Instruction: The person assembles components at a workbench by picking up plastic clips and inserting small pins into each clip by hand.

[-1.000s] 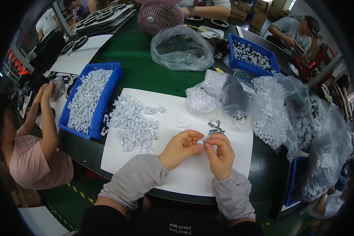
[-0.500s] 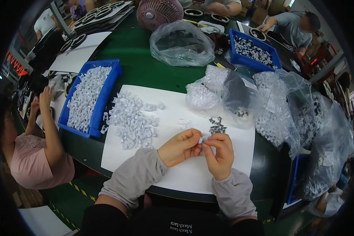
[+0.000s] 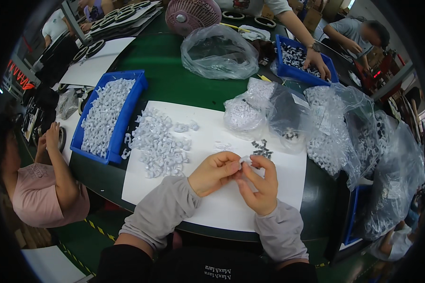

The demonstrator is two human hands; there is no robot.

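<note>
Table: a dark green worktop [image 3: 165,56] runs under and well beyond the white sheet [image 3: 222,214], which lies in front of the seated person.
Clear bags: plastic bags of small parts [image 3: 323,132] crowd the right of the sheet, some overlapping its far right corner.
Left bin: a blue bin [image 3: 129,113] heaped with white parts sits just beside the sheet's left edge.
Far bin: a second blue bin [image 3: 293,75], holding black and white parts, stands past the sheet's far right corner. A co-worker's arm [image 3: 295,26] now reaches into it; half a second ago it did not.
White pile: loose white parts [image 3: 158,146] cover the sheet's left side.
Left hand: over the sheet's middle, the left hand [image 3: 215,173] pinches a white part at its fingertips.
Right hand: facing it over the sheet, the right hand [image 3: 259,188] has spread its thumb and fingers wider than before; whether they grip the part cannot be told.
Dark pieces: a small cluster [image 3: 262,150] lies on the sheet, just beyond the right hand.
White part: the piece [image 3: 244,161], above the sheet between both hands, shows more plainly now, suggesting work on it is unfinished.
</note>
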